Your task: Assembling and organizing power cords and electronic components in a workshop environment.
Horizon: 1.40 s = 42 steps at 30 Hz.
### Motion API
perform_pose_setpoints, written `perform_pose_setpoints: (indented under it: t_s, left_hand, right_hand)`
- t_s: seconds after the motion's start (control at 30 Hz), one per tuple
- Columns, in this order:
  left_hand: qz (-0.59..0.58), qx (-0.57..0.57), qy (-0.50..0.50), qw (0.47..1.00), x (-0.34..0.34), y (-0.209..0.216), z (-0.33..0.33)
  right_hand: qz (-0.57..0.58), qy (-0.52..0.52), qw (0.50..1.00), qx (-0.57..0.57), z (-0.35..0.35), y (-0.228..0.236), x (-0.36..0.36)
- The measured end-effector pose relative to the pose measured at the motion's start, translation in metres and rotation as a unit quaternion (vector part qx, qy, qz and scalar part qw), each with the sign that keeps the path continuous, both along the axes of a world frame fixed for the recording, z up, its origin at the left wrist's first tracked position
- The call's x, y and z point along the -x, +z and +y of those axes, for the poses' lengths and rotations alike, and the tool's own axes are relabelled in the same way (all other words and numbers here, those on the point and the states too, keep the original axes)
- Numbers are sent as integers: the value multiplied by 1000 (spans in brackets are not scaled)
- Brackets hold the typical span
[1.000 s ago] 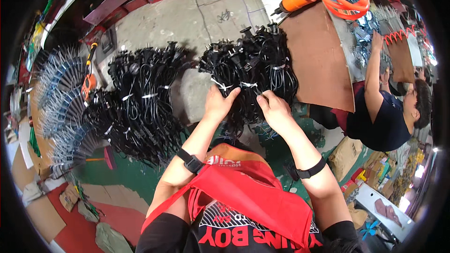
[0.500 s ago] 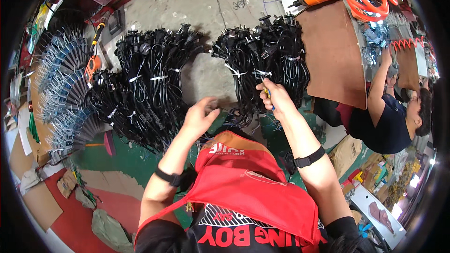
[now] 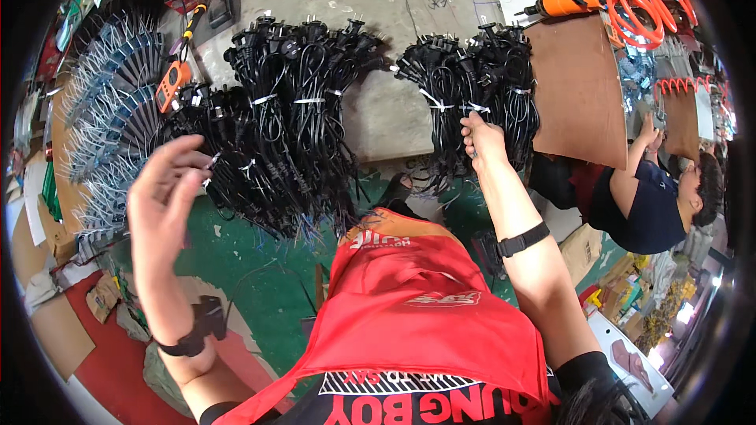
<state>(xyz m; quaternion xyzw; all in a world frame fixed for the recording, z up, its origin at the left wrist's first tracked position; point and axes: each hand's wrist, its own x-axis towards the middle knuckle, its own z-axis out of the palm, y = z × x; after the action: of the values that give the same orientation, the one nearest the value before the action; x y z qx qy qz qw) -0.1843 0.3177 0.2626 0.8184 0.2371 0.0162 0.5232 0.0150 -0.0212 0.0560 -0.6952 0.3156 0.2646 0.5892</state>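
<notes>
Black power cords with plugs lie in tied bundles on the worktable. My left hand [image 3: 167,189] is open, fingers apart, beside the lower left cord bundles [image 3: 236,161]. Whether a fingertip touches a cord is hard to tell. My right hand [image 3: 483,142] is closed over the right group of cord bundles [image 3: 449,102], just below a white tie [image 3: 475,107]. It grips a small hand tool, now almost wholly hidden by the fingers; its yellow and blue handle showed earlier. More white-tied bundles [image 3: 311,71] stand in the middle left, their plugs pointing to the far side.
Fanned rows of blue parts with pale wires [image 3: 118,122] lie at far left, near an orange meter [image 3: 171,86]. An orange power tool [image 3: 563,4] and coiled hose [image 3: 642,12] lie upper right, beyond brown board [image 3: 579,94]. Another person [image 3: 654,197] works at right.
My left hand has swung left from the middle to the left bundles, its fingers spreading. The right hand stays at the right bundles, and its tool has gone from sight. The view has shifted.
</notes>
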Motion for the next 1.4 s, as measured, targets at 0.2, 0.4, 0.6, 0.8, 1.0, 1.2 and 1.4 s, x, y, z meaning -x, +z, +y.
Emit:
perform_pose_setpoints:
  t_s: [0.2,0.4,0.6,0.8,1.0,1.2,1.4]
  left_hand:
    - [-35,-160,28,986,19,42,69]
    - [-31,-247,5,968,40,72,115]
    - [-5,-203,-39,978,23,52,109]
    - [-25,-181,-29,983,23,46,125]
    - [-18,-193,-47,980,21,46,125]
    - [-17,-186,-55,981,19,41,120]
    - [17,-183,-92,979,15,38,109]
  right_hand:
    - [-8,-35,999,7,1,1,0]
    - [12,139,990,-35,21,38,15]
    - [44,173,984,-15,14,34,2]
    - [90,170,981,-16,8,36,-2]
    - [59,239,968,55,13,35,-6]
    - [46,250,964,80,16,33,-6]
    - [69,221,972,23,15,35,-5]
